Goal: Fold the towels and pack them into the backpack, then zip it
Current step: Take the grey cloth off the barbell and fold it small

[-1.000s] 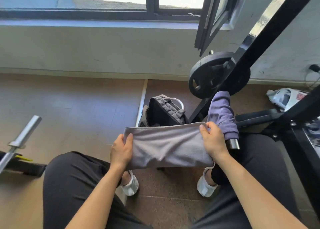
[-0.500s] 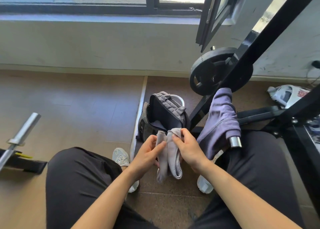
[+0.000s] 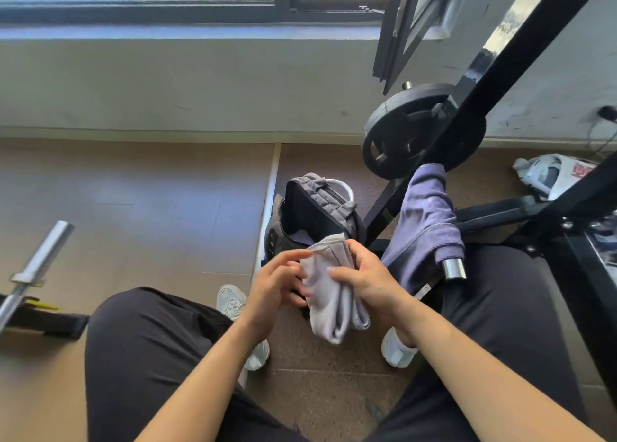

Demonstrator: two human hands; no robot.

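A light grey towel, folded into a narrow hanging bundle, is between my knees. My right hand grips its right side, thumb across the front. My left hand touches its left edge and top corner with the fingertips. Just beyond the towel, a dark grey backpack stands unzipped on the floor, with some pale cloth showing inside. A purple towel hangs over a chrome bar end at my right knee.
A black rack frame with a weight plate rises at the right. A barbell end lies on the left floor. A white bag sits at the far right by the wall. My white shoes flank the backpack.
The grey towel, stretched wide between both hands a second ago, has been folded together into a narrow bundle. My hands came together and my right hand now holds its side.
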